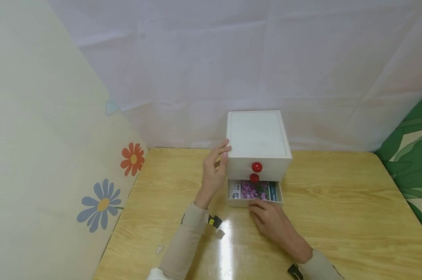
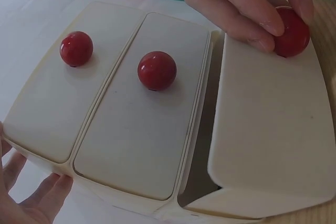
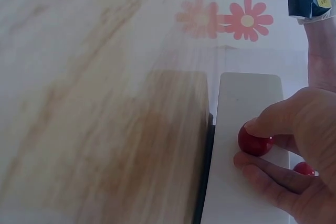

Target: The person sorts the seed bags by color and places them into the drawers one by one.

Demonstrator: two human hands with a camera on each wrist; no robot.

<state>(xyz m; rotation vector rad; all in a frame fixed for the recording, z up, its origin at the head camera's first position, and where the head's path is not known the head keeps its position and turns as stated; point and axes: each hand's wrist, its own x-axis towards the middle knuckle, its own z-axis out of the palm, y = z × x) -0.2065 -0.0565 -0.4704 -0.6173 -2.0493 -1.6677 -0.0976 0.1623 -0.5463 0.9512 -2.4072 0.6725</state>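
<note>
A small white drawer cabinet (image 1: pixel 260 134) with three drawers stands on the table, a round red knob on each. Its bottom drawer (image 1: pixel 232 202) is pulled out part way, and inside lies a packet printed with purple flowers (image 1: pixel 249 190). My right hand (image 1: pixel 272 221) pinches the bottom drawer's red knob (image 3: pixel 255 140) between thumb and fingers. Against the cabinet's left side rests my left hand (image 1: pixel 214 169), its fingers extended along the wall and top edge. The top knob (image 2: pixel 76 49) and middle knob (image 2: pixel 157 71) are untouched, with their drawers closed.
The cabinet stands on a wood-grain table (image 1: pixel 337 210), near a pale cloth backdrop (image 1: pixel 196 70). At the left rises a cream panel (image 1: pixel 39 136) with printed flowers; green leaf prints (image 1: pixel 417 155) are at the right. A small pale scrap (image 1: pixel 159 249) lies at the front left.
</note>
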